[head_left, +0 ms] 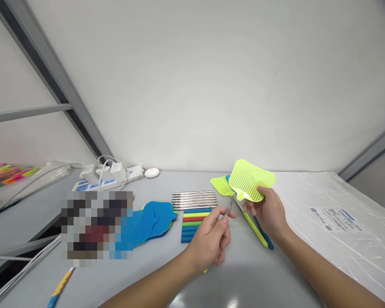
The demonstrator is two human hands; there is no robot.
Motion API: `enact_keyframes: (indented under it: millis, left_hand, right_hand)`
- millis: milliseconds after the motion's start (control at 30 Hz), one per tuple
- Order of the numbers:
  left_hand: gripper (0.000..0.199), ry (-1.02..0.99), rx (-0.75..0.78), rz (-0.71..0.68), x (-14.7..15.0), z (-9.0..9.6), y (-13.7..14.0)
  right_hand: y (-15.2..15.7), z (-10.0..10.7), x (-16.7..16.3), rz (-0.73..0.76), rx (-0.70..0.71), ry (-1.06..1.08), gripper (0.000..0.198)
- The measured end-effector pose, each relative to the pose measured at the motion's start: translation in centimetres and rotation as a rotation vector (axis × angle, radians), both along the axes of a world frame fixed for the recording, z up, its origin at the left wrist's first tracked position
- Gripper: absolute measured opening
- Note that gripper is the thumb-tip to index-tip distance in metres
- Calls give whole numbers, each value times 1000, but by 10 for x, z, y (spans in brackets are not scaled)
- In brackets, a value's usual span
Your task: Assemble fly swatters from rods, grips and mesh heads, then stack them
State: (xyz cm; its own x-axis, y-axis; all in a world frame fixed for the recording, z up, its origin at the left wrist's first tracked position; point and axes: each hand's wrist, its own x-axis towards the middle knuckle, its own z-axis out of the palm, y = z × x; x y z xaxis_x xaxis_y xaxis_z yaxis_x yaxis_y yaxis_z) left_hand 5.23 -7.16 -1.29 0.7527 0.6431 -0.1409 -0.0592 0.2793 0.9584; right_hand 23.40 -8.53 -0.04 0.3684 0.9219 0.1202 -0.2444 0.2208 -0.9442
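Gray table (240, 265); L hand (211, 239) & R hand (271, 209) both pinching. R: yel. head (252, 182), approx. 1 o'clock of L hand; from same, blue heads (160, 217) 9–10, tubes (189, 234) 10, rods (194, 200) 11 o'clock. L: held rod (230, 206), tip nr yel. head's neck.

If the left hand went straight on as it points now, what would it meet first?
The left hand, leading with its metal rod, would probably meet the yellow fly swatter head in the right hand, though depth is unclear.

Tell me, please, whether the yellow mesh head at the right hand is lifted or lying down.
Lifted: the right hand grips the yellow mesh head, which overlaps a swatter behind it.
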Motion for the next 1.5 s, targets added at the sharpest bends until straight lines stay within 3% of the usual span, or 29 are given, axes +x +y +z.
enact_keyframes:
  millis: [633,733,867,967,1067,1267,1500]
  left_hand:
    - [39,114,167,-82,-9,5,-2]
    - [40,162,274,-63,-11,10,1]
    - [37,221,557,6,-14,18,2]
    - [36,256,634,8,-16,24,2]
    - [36,247,504,-37,-16,25,2]
    - [38,109,6,-189,-15,19,6]
    - [34,29,-152,-219,-12,19,7]
  right_hand:
    - [3,5,15,29,3,-100,34]
    - [3,4,13,0,18,-124,35]
    - [0,6,9,20,36,-101,40]
    - [-1,9,8,14,24,-87,38]
    - [-1,10,9,6,12,-99,38]
    - [0,5,11,89,8,-126,41]
    - [2,3,15,143,-25,-204,37]
